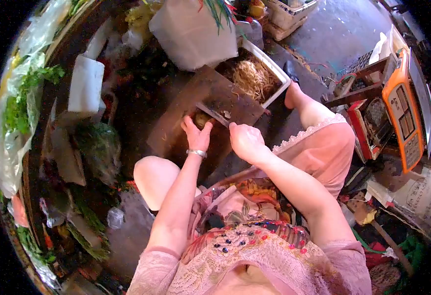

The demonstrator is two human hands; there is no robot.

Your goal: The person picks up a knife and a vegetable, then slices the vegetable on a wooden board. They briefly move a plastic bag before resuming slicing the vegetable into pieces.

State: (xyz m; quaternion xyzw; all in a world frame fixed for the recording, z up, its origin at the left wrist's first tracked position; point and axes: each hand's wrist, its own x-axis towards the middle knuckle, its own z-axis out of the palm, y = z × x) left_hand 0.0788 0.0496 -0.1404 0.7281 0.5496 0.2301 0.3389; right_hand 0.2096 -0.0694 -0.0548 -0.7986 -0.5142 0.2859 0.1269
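From the camera on my head I look down at a dark wooden chopping board that slopes away from my knees toward twelve o'clock. My left hand, a metal bracelet on its wrist, is cupped with the fingers curled over a small yellowish-brown lump, pinning it to the board; the lump sits right under my fingertips, at about one o'clock from the palm. My right hand is closed in a fist around the handle of a knife, and the blade runs out from that fist toward ten o'clock, its flat lying just beside the lump and the tips of my left hand, touching or nearly so; I cannot tell which. A pale sliver lies on the board just past the blade at about one o'clock from it. Beyond the board, at one o'clock, a white tub holds a heap of straw-coloured shreds. At three o'clock, well apart from my hands, stands an orange scale.
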